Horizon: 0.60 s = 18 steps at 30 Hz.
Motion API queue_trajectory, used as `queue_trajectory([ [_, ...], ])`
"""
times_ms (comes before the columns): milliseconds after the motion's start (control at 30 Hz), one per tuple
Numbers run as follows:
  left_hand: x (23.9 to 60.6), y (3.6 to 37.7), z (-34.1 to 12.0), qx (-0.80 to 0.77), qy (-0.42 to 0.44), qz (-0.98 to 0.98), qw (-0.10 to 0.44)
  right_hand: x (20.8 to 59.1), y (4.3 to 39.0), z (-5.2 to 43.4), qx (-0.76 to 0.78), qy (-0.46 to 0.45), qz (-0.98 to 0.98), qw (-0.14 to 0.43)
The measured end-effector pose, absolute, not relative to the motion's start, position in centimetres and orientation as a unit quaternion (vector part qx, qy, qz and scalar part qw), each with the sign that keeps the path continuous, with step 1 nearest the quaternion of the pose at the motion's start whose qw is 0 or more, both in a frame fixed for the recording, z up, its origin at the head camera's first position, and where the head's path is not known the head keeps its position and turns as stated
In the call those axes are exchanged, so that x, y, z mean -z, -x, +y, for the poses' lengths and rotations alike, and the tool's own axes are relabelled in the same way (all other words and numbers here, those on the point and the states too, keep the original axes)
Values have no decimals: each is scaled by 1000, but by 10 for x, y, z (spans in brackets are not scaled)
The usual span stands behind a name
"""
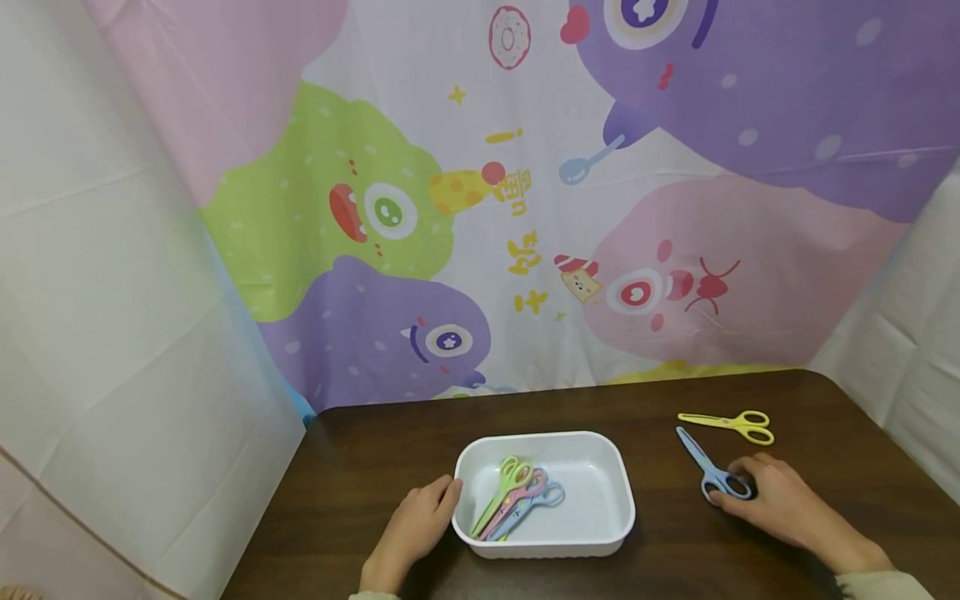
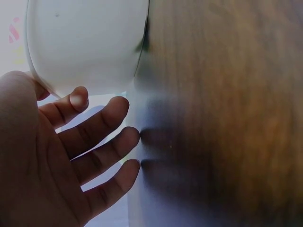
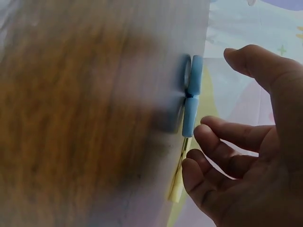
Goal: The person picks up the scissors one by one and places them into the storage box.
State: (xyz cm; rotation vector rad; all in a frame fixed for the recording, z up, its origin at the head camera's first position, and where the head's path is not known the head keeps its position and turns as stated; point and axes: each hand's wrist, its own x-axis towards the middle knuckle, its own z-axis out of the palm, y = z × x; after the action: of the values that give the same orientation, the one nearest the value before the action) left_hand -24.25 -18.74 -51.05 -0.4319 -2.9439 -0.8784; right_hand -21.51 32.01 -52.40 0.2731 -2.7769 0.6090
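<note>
A white tray [image 1: 609,475] sits on the dark wooden table and holds green scissors [image 1: 505,486], pink scissors [image 1: 522,497] and pale blue scissors [image 1: 542,502]. My left hand [image 1: 442,493] rests against the tray's left wall [image 2: 85,42], with its fingers [image 2: 106,116] relaxed and spread. Blue scissors [image 1: 708,468] lie on the table to the right of the tray. My right hand [image 1: 731,487] touches their handles [image 3: 191,101] with loosely bent fingers [image 3: 213,137] that do not grip them. Yellow scissors [image 1: 731,423] lie just beyond, untouched.
A colourful cartoon cloth [image 1: 525,208] hangs behind the table's far edge, and white sheets [image 1: 112,333] close in both sides. Bare table top [image 1: 360,450] lies left of the tray, with more between the tray and the blue scissors.
</note>
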Motion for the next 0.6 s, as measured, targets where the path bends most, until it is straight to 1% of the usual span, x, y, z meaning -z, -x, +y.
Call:
queue_trajectory([
  [400, 510, 242, -187, 280, 143, -949, 22, 524, 226, 330, -213, -99, -967, 95],
  [600, 509, 241, -187, 280, 145, -949, 26, 527, 233, 341, -238, -103, -962, 83],
])
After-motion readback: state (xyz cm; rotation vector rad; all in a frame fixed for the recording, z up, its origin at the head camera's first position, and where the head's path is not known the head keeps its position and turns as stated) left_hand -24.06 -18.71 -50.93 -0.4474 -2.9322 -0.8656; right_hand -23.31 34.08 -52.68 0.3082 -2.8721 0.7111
